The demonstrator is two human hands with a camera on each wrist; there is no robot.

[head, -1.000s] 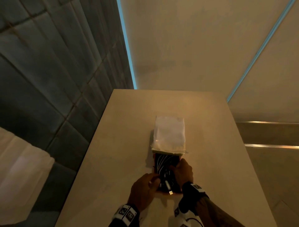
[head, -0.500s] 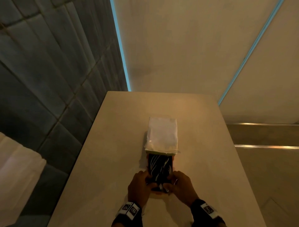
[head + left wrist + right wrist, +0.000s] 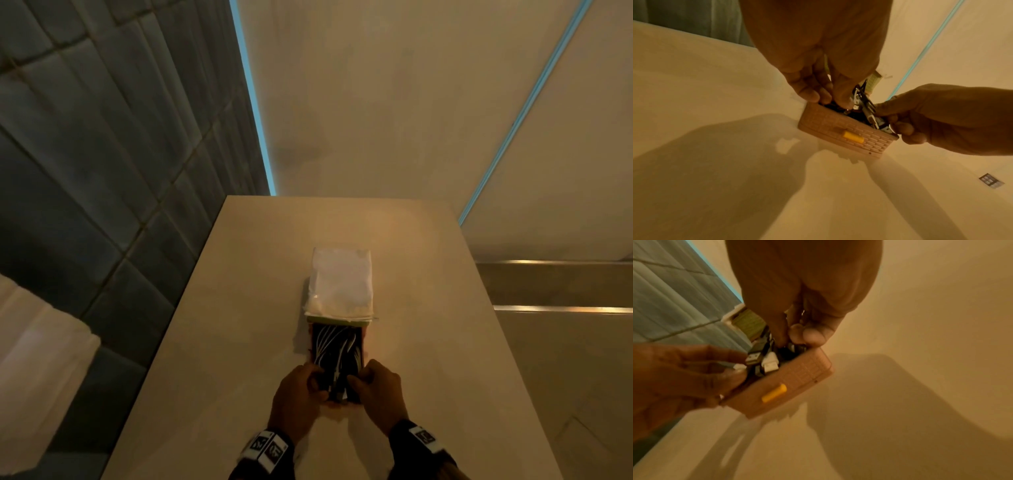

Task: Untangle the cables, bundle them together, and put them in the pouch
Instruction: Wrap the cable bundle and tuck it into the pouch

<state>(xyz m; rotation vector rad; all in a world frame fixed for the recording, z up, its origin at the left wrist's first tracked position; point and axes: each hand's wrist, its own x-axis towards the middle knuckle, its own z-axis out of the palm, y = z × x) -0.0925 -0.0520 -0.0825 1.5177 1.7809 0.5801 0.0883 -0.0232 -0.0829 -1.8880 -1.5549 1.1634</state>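
Observation:
A pink case-like pouch (image 3: 363, 342) with a brick-pattern wall (image 3: 830, 125) and a yellow latch (image 3: 853, 137) lies open on the table, its white lid (image 3: 339, 281) folded away from me. Black and white cables (image 3: 337, 349) fill it. My left hand (image 3: 308, 387) curls its fingers into the cable ends at the near left corner (image 3: 828, 97). My right hand (image 3: 363, 383) pinches the plugs at the near right corner (image 3: 797, 335). White and metal USB plugs (image 3: 769, 363) stick up between the two hands.
The beige table (image 3: 239, 308) stretches wide on both sides of the pouch and beyond it. Its left edge runs along a dark tiled wall (image 3: 102, 171). A small grey tag (image 3: 991, 182) lies on the table to the right.
My right hand has come back from the middle of the cables to the near end, beside my left. The USB plug that hung over the near edge now sits between the fingers.

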